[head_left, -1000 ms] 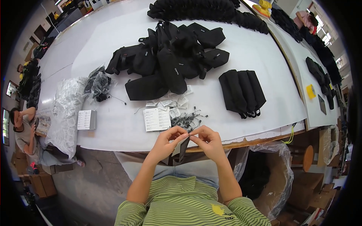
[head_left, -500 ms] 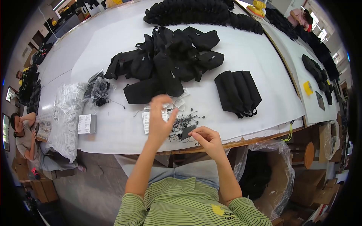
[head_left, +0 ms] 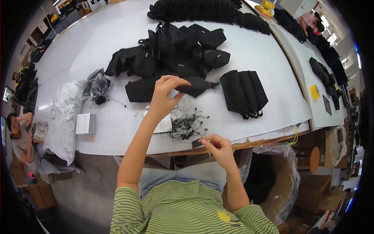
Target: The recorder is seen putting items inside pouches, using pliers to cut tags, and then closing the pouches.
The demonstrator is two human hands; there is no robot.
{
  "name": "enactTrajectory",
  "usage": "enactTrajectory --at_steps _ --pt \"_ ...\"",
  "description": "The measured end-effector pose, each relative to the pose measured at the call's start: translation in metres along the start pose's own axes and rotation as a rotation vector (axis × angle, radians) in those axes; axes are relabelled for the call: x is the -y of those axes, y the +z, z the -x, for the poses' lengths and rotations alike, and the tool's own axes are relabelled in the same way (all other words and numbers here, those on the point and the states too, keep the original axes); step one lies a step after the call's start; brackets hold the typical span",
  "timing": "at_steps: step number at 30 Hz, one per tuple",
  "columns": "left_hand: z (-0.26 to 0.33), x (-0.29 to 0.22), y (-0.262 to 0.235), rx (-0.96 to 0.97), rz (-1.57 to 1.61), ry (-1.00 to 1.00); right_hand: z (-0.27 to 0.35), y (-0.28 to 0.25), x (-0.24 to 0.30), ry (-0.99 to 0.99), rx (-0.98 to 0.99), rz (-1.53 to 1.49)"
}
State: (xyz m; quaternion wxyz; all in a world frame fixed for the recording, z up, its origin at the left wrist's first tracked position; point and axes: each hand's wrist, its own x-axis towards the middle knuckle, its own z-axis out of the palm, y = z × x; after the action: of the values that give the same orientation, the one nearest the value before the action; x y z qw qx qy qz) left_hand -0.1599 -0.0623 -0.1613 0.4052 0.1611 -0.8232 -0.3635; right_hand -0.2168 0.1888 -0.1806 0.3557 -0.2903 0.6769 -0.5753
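Observation:
My left hand (head_left: 166,93) reaches over the near side of a heap of black fabric pouches (head_left: 181,58). Its thumb and fingers close on the end of one black pouch (head_left: 196,86), which lies turned sideways and is a little blurred. At the table's front edge, my right hand (head_left: 219,149) pinches a small dark hang tag (head_left: 197,143) between thumb and fingertips. Just beyond that tag lies a tangle of thin black tag strings (head_left: 187,126). White printed cards (head_left: 164,124) lie beside the strings, partly behind my left forearm.
Several black pouches (head_left: 244,93) lie side by side at right. A stack of white cards (head_left: 85,123), a clear plastic bag (head_left: 64,117) and a bagged black bundle (head_left: 97,87) sit at left. A plastic-lined box (head_left: 288,175) stands below the table's edge. Other people are farther off.
My left hand has moved away from me and closed on a pouch, which has swung round to point right. My right hand still holds the dark tag, slightly lower.

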Motion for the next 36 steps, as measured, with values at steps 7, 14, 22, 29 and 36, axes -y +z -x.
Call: enactTrajectory --at_steps 7,14,22,29,36 --pt "0.065 -0.002 -0.001 0.505 -0.155 0.044 0.006 -0.016 -0.004 0.016 -0.084 0.192" --pt "0.107 -0.024 0.053 0.367 -0.448 0.142 0.002 -0.017 -0.001 0.015 -0.210 0.252" --pt "0.131 -0.058 0.020 -0.013 -0.218 -0.265 -0.014 0.014 0.007 -0.074 -0.215 0.413" --pt "0.133 -0.064 -0.002 -0.003 -0.060 -0.465 -0.014 0.041 0.010 -0.359 -0.089 0.470" --pt "0.134 -0.064 -0.007 -0.125 0.238 -0.540 -0.014 0.038 0.009 -0.253 -0.080 0.274"
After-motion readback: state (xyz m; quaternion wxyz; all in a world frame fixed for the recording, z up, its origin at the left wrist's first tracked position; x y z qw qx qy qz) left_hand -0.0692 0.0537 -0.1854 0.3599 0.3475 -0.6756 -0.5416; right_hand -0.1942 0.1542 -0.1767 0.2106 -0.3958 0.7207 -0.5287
